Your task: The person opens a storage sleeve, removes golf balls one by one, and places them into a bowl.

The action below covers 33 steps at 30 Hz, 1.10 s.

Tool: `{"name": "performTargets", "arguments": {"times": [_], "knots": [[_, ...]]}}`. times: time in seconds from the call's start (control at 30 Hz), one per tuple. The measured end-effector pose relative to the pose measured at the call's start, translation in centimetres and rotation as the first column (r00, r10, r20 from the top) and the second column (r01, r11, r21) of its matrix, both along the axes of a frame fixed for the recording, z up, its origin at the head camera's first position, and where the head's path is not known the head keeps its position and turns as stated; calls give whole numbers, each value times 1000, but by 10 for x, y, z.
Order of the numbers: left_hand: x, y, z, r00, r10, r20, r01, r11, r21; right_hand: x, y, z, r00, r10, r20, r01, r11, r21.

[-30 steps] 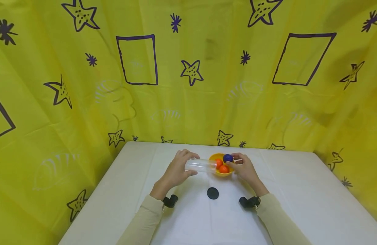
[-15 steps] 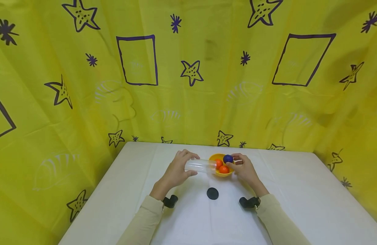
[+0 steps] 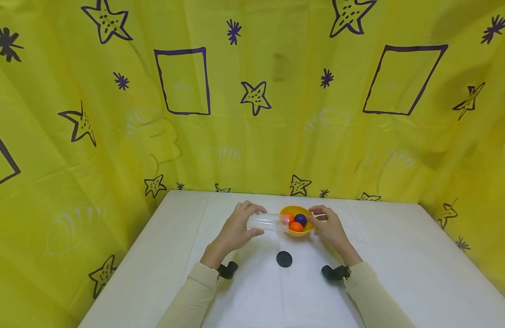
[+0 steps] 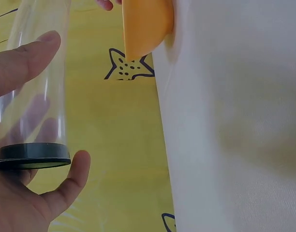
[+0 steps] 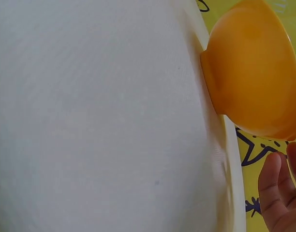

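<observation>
My left hand (image 3: 237,225) grips a clear plastic tube (image 3: 266,222), fingers and thumb around its body. The tube lies nearly level, its far end overlapping the left side of an orange-yellow bowl (image 3: 299,234). A black cap (image 4: 34,153) covers the tube's near end in the left wrist view. Inside the bowl sit a dark blue ball (image 3: 300,219) and two orange balls, one in front (image 3: 296,227) and one partly behind the tube's end. At the bowl's right rim, my right hand (image 3: 328,225) has loosely bent fingers (image 5: 270,181) holding nothing.
A black round disc (image 3: 284,259) lies on the white table (image 3: 383,273) nearer to me, between the forearms. A yellow curtain (image 3: 252,136) with dark star drawings hangs behind the table and at its sides.
The blue ball has left my right hand's fingertips and rests lower in the bowl, further left. The orange balls have shifted slightly left. My left hand and the tube stay put.
</observation>
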<state>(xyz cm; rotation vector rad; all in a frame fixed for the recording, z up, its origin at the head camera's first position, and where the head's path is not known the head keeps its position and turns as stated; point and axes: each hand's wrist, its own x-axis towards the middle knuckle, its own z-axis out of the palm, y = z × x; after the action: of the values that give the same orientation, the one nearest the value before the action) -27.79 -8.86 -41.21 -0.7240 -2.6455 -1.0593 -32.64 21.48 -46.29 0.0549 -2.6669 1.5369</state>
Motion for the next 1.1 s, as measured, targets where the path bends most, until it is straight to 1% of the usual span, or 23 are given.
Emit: {"name": "performTargets", "arguments": {"times": [0.27,0.43,0.53,0.6,0.7,0.83,0.93,1.03,1.1], "knots": [[1,1,-1,999,-18,36,17,1000,26,9,1,8,998,31,-47,-27,996,83],[-3,1,-8,995,-56,84,54,998,19,16,4,9,994,66,-84,-54,990,134],[-5,1,-12,993,-72,98,71,997,11,18,7,8,987,100,-122,-78,982,172],[-6,1,-15,992,-68,110,68,998,4,20,9,9,982,119,-148,-88,976,199],[-6,2,-16,989,-57,138,54,998,24,21,12,11,976,140,-169,-98,968,231],[-7,2,-19,983,-27,180,18,998,55,20,18,12,969,163,-187,-108,955,275],[-8,2,-22,981,-10,195,-4,997,72,19,24,12,968,175,-180,-114,945,307],[-9,2,-26,979,-10,202,-8,996,88,20,31,14,971,181,-155,-122,935,332],[-10,3,-30,981,-9,194,-10,995,97,21,35,14,972,191,-136,-134,928,346]]}}
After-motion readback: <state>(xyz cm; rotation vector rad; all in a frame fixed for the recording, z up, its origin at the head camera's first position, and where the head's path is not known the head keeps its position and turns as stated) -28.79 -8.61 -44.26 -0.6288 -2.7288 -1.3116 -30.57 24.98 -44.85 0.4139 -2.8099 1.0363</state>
